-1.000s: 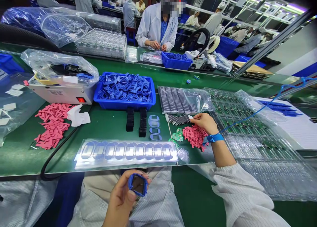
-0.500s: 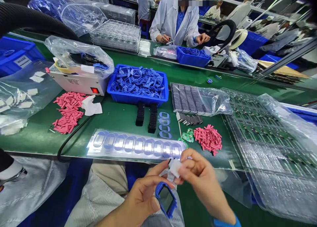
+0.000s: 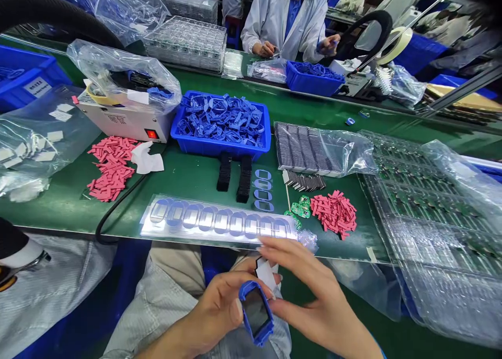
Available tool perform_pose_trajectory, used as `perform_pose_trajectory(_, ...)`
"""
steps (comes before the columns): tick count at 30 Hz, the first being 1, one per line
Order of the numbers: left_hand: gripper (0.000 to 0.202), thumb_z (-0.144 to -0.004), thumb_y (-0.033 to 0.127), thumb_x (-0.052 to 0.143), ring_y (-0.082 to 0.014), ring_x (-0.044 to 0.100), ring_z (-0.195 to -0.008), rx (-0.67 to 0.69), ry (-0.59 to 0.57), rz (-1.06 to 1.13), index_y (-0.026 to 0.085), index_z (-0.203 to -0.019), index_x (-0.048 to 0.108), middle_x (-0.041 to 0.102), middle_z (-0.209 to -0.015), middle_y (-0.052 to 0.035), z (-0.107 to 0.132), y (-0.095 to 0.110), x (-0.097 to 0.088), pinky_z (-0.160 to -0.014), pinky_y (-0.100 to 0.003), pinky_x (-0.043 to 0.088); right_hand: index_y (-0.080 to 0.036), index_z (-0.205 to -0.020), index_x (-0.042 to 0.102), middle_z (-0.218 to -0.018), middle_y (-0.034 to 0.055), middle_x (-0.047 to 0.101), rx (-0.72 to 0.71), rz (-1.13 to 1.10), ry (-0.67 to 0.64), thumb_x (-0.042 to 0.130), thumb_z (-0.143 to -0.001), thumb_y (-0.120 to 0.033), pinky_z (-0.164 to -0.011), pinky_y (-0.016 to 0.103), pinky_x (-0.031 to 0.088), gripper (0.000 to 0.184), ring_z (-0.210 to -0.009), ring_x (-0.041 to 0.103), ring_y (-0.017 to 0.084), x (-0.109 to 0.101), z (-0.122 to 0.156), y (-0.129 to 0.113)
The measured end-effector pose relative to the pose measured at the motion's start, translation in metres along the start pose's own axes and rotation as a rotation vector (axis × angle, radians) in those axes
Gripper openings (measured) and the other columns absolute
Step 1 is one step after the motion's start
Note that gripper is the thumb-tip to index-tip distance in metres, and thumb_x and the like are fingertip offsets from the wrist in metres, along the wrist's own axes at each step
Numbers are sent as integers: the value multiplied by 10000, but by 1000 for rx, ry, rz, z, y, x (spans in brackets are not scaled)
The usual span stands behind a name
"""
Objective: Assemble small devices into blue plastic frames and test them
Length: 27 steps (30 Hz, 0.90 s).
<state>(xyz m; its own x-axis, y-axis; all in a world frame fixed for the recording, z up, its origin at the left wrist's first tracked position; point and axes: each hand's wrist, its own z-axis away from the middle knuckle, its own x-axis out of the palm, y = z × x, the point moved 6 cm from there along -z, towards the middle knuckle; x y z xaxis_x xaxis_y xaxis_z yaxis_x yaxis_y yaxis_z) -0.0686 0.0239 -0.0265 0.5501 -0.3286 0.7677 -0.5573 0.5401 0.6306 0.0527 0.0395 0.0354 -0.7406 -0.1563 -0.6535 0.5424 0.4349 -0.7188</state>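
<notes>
Beside the spread right hand (image 3: 322, 300), the left hand (image 3: 215, 309) grips a blue frame (image 3: 257, 313).

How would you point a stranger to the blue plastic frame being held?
In front of the green tabletop, find the left hand. It holds the blue plastic frame; unlike the flat white piece beside it, this surrounds a dark panel.
</notes>
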Motion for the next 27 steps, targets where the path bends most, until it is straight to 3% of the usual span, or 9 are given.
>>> perform_pose_trajectory(3,401,-712,571,644,-241,527,-993,0,-21,-43,246,-923,744,570,-991,-69,-1,0,2,-919,-361,388,-244,-1190,545,-1119,33,665,-72,-36,-59,617,-817,-166,-888,310,486,388,-1059,602,178,4,-7,-4)
perform_pose_trajectory(8,386,-736,560,625,-198,489,-857,38,-70,-139,246,-921,753,528,-895,-53,-4,10,7,-909,-359,381,-265,-1152,566,-1064,-7,695,-74,-119,-134,702,-782,-210,-882,317,464,398,-1018,631,161,6,-9,3)
perform_pose_trajectory(13,392,-711,563,650,-250,505,-942,-8,-50,-134,240,-904,759,574,-926,-77,-3,4,3,-948,-408,329,-277,-1167,556,-1024,-17,707,-60,-158,-165,710,-781,-229,-866,313,472,418,-1000,639,155,8,-2,11)
perform_pose_trajectory(16,385,-696,564,664,-284,490,-1080,-46,-29,-61,252,-902,753,586,-1080,-87,-1,-2,0,-946,-389,330,-245,-1118,574,-1050,30,693,-52,-111,15,690,-797,-248,-840,319,504,341,-983,640,175,3,4,11)
perform_pose_trajectory(19,368,-679,556,684,-285,488,-1133,-67,-7,-2,260,-888,752,567,-1167,-73,-1,-6,0,-972,-373,331,-205,-948,623,-1111,92,660,-91,59,228,668,-806,-221,-822,359,523,150,-1006,619,219,-2,14,3)
perform_pose_trajectory(21,367,-662,550,701,-288,484,-1148,-86,18,4,246,-858,760,579,-1143,-81,-1,-9,-1,-965,-357,348,-204,-873,635,-1058,78,687,-145,164,251,655,-799,-165,-796,357,533,86,-992,624,222,1,21,-5)
perform_pose_trajectory(24,381,-648,534,720,-278,520,-1108,-123,69,40,213,-848,763,581,-1165,-102,0,-15,-6,-881,-318,413,-218,-876,636,-914,24,730,-179,228,250,664,-761,-95,-764,344,548,171,-911,661,203,2,34,-8)
perform_pose_trajectory(27,365,-654,499,733,-246,583,-1027,-158,89,132,199,-860,756,578,-1232,-101,2,-19,-12,-862,-305,426,-220,-862,634,-826,4,725,-85,174,391,655,-746,-59,-738,346,564,200,-850,682,200,-14,54,8)
